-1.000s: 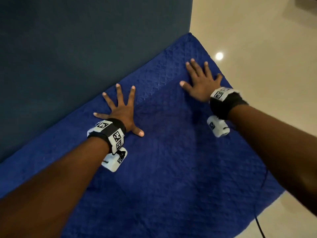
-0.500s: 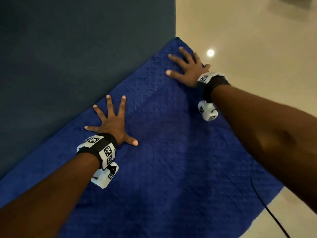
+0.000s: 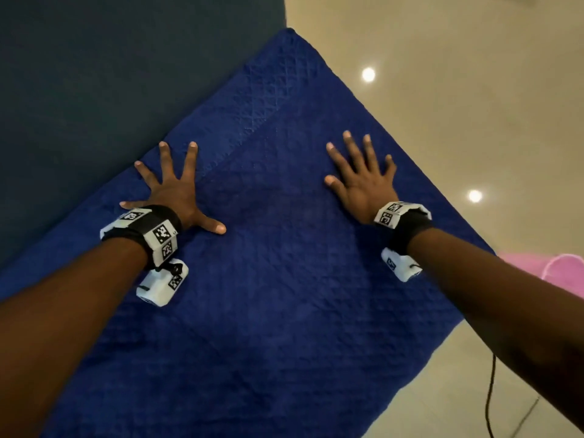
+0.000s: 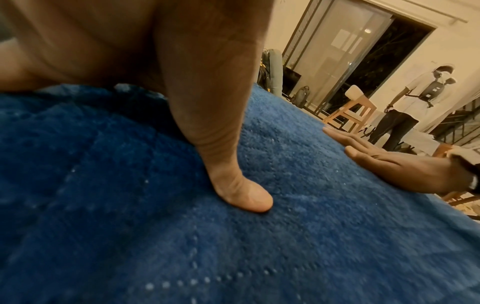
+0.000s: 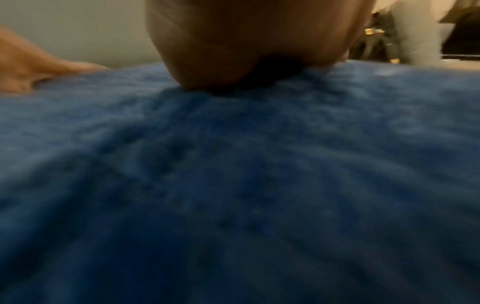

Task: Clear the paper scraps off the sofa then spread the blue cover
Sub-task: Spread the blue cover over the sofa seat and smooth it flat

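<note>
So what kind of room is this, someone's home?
Probably a home living room. A quilted blue fabric cover lies spread over a dark sofa, the floor is glossy beige tile, and the left wrist view shows tall sliding glass doors and a light wooden chair.

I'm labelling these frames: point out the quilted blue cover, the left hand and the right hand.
quilted blue cover (image 3: pixel 284 311): head view, bare middle of the fabric.
left hand (image 3: pixel 175 197): head view, back of the hand.
right hand (image 3: pixel 363 184): head view, back of the hand.

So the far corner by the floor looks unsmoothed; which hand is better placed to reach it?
Probably the right hand: it lies flat on the cover nearer that corner, while the left hand presses by the sofa back.
</note>
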